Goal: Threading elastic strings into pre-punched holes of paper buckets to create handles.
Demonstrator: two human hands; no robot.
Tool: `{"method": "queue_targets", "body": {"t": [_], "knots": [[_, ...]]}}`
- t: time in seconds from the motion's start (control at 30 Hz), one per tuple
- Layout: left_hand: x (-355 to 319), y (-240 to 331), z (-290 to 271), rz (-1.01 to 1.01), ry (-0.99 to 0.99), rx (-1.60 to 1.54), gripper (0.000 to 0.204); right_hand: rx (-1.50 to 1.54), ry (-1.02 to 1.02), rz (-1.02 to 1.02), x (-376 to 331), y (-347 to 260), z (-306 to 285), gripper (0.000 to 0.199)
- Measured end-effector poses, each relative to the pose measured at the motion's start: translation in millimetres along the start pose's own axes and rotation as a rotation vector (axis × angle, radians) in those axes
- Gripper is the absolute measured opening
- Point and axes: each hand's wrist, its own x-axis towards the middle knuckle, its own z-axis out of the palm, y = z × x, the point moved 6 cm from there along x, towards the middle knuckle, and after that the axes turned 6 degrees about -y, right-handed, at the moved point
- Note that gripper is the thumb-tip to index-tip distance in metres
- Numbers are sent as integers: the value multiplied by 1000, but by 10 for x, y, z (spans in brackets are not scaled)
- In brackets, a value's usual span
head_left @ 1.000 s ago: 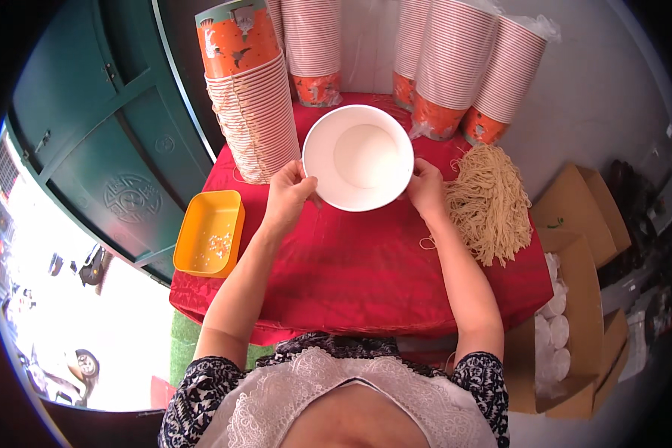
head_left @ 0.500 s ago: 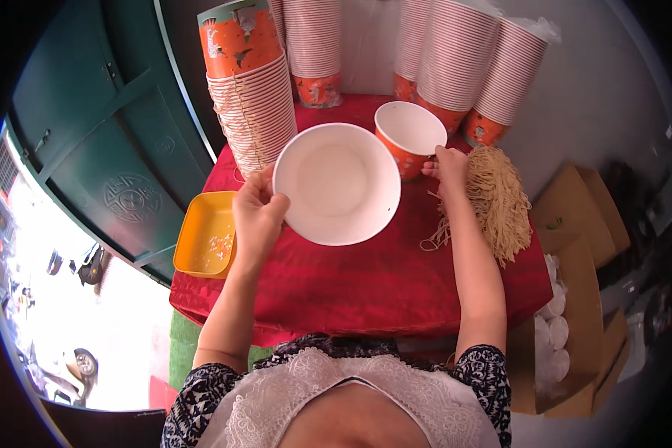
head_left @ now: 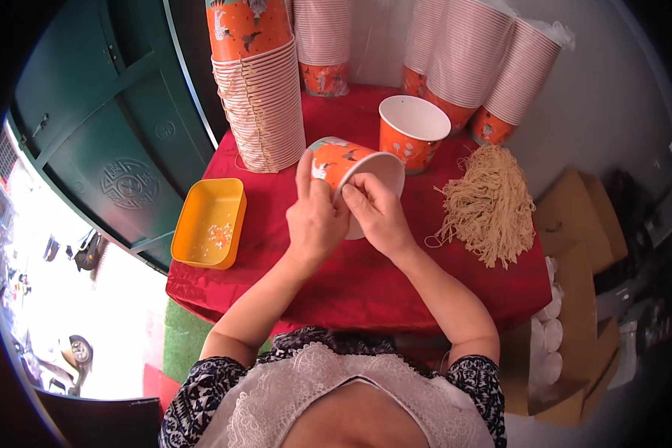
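Note:
An orange patterned paper bucket [head_left: 341, 158] with a white inside lies tipped in front of me, its mouth turned right and toward me. My left hand [head_left: 315, 224] holds it from the outer wall, forefinger stretched along the side. My right hand [head_left: 378, 218] pinches the near rim, with the thumb and fingertips close to my left hand. Whether a string is between those fingertips is too small to tell. Just behind, a second orange paper bucket [head_left: 414, 138] stands upright, with a small hole near its rim. A bundle of beige strings [head_left: 493, 205] lies to the right.
A tall stack of nested buckets with strings hanging on it [head_left: 265, 108] rises at the back left. Wrapped bucket stacks [head_left: 470, 60] stand at the back right. A yellow tray [head_left: 194, 224] with small bits sits left on the red tablecloth [head_left: 366, 291]. Cardboard boxes [head_left: 575, 299] stand beside the table.
The held bucket has turned from mouth-up onto its side. My right hand has left the standing bucket and come across to the held one's rim.

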Motion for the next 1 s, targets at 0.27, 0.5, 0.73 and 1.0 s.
{"method": "queue_targets", "body": {"t": [0.27, 0.5, 0.73, 1.0], "knots": [[-306, 325, -78, 53, -243, -293, 32, 185, 138, 29, -280, 90, -10, 12], [-441, 201, -215, -122, -98, -655, 23, 464, 144, 172, -689, 152, 111, 16], [-571, 125, -174, -230, -184, -915, 20, 652, 159, 138, -803, 199, 112, 22], [-535, 173, -270, -245, -160, -805, 20, 655, 176, 162, -838, 215, 183, 24]]}}
